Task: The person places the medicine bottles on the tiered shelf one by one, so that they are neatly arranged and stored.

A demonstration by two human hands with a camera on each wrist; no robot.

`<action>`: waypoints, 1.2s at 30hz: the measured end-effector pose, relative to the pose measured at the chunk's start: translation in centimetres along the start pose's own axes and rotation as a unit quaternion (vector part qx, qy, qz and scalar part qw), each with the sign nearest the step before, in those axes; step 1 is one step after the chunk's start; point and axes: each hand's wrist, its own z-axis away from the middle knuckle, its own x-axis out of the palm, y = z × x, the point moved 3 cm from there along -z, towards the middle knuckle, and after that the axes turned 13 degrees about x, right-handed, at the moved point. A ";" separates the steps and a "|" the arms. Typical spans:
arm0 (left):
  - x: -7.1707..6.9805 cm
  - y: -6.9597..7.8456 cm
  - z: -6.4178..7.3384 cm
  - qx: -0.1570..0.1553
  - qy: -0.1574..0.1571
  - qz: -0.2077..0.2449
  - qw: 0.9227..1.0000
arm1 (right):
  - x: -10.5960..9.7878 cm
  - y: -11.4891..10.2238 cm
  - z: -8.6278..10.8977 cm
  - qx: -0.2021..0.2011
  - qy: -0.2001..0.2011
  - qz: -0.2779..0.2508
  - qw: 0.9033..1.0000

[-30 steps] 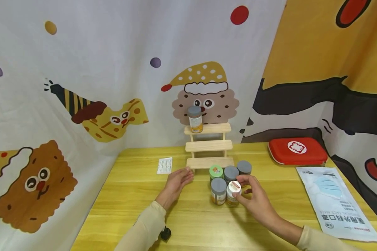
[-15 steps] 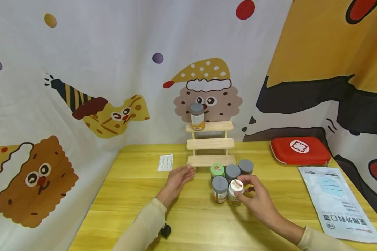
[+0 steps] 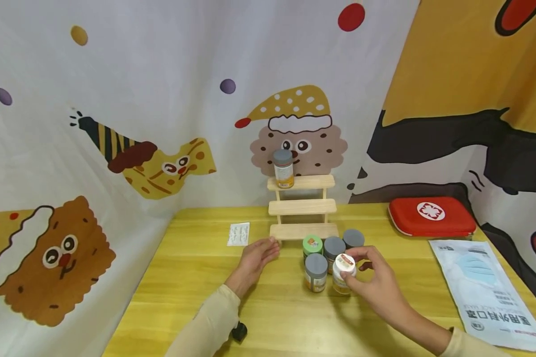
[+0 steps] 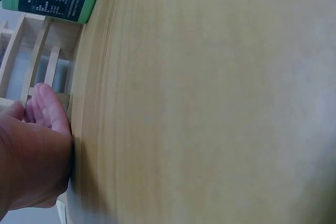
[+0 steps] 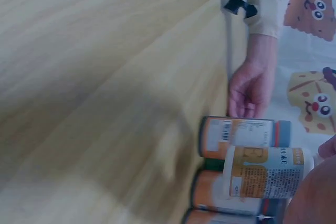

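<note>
My right hand [image 3: 377, 280] pinches a white-capped vitamin E bottle [image 3: 343, 277] near its cap, between thumb and fingers. In the right wrist view, the base of this pill bottle [image 5: 268, 171] appears a little higher than its neighbours' bases. Behind and left of it stand grey-capped bottles [image 3: 316, 275] and one green-capped bottle [image 3: 312, 244], all upright. My left hand [image 3: 255, 260] rests by the lower left corner of a three-tier wooden stand [image 3: 303, 231], its fingers fairly straight; contact is unclear. One grey-capped bottle [image 3: 284, 171] stands on the top tier, at the left.
A red first-aid case [image 3: 431, 215] lies at the back right, with a face mask packet [image 3: 487, 292] in front of it. Left of the stand is a small white printed sheet [image 3: 238, 234]. A patterned curtain [image 3: 196, 64] hangs behind the table.
My right hand, with the white-capped bottle, has shifted slightly right, and a gap now shows between it and the front grey-capped bottle. My left hand stays by the stand. The head view shifts slightly.
</note>
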 end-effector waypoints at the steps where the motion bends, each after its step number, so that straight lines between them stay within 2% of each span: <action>1: 0.0 -0.1 0.1 -0.001 -0.002 -0.001 1.000 | -0.1 -0.3 0.0 -0.001 0.001 0.000 1.000; 8: -0.2 -0.1 0.4 0.006 -0.005 -0.006 1.000 | -0.4 -2.3 -0.6 0.016 -0.010 -0.026 0.999; 16: 0.2 -0.3 0.0 0.012 -0.006 0.004 1.000 | -1.6 -4.7 -2.8 -0.024 0.009 -0.029 0.999; 19: 0.1 -0.4 0.0 0.013 -0.005 0.005 1.000 | -1.9 -5.2 -3.7 -0.029 0.018 -0.047 0.998; 26: 0.0 -0.4 0.1 0.005 -0.003 0.006 1.000 | -2.0 -5.7 -6.0 -0.028 0.038 -0.095 0.994; 36: 0.0 -0.1 0.0 0.004 -0.004 0.000 1.000 | -0.9 -5.8 -8.5 -0.047 0.043 -0.122 0.991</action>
